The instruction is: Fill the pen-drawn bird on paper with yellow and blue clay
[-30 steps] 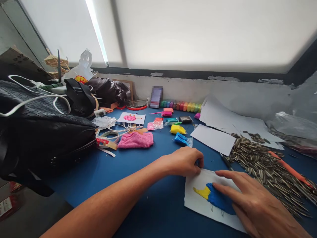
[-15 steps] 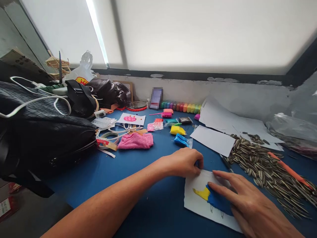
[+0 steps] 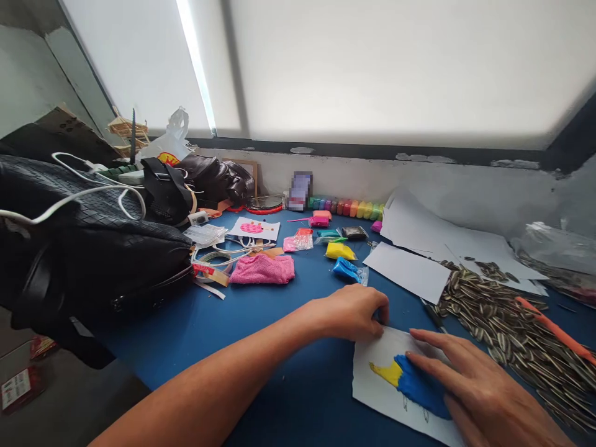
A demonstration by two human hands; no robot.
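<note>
A white sheet of paper (image 3: 372, 394) lies in front of me, bearing a bird-like shape in yellow clay (image 3: 388, 374) and blue clay (image 3: 421, 388). Thin drawn legs show below the blue part. My right hand (image 3: 484, 385) is open over the sheet's right side, its index fingertip touching the upper edge of the blue clay and its palm side hiding the rest. My left hand (image 3: 356, 311) is closed, thumb and fingers curled together at the sheet's top left corner; what is between them is hidden.
Sunflower seeds (image 3: 493, 316) are heaped at right beside an orange-handled tool (image 3: 554, 329). Beyond my hands lie blue (image 3: 347, 269) and yellow clay packets (image 3: 339, 251), white paper (image 3: 407, 270) and a pink cloth (image 3: 263, 268). A black bag (image 3: 93, 248) fills the left.
The view has tilted up slightly and turned left, so everything sits a little lower and farther right. My right fingertip stays at the blue clay; my left hand remains curled at the corner.
</note>
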